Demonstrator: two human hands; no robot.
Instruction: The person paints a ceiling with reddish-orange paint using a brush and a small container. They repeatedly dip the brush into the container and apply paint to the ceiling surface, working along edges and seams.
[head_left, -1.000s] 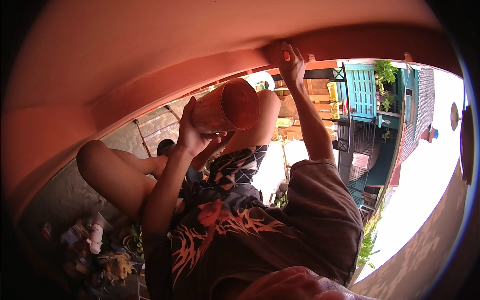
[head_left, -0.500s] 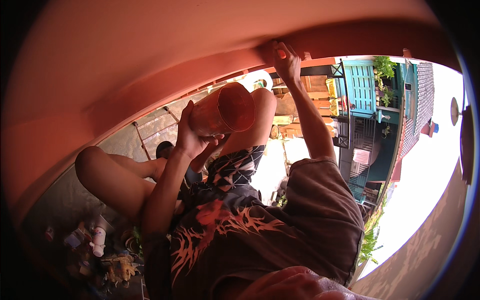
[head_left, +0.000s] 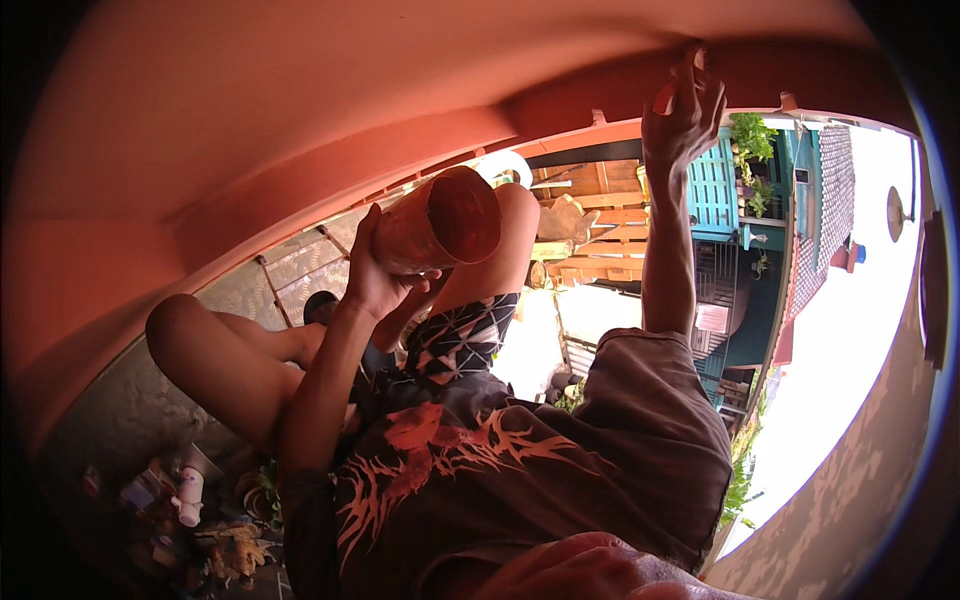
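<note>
My left hand (head_left: pixel 375 285) grips a reddish paint-smeared tub (head_left: pixel 425 225) from below and the side. The tub lies tilted in the picture with its round mouth toward the right; how much is inside I cannot make out. My right arm stretches up to the salmon wall (head_left: pixel 300 90), where a darker red band (head_left: pixel 590 95) runs along the edge. My right hand (head_left: pixel 685 115) is closed around a small paintbrush (head_left: pixel 698 60). Its tip meets the upper border of the dark band, and part of an orange-red handle shows by the thumb; the rest is hidden by the fingers.
My bent legs (head_left: pixel 215 360) are close to the wall. On the ground at lower left lie a white bottle (head_left: pixel 188 497) and assorted clutter (head_left: pixel 235 550). Beyond the edge are wooden planks (head_left: pixel 600 215), a turquoise slatted panel (head_left: pixel 712 190) and a tiled roof (head_left: pixel 835 190).
My right hand has moved to the right and upward along the dark band with the paintbrush. The tub in my left hand has shifted only slightly left.
</note>
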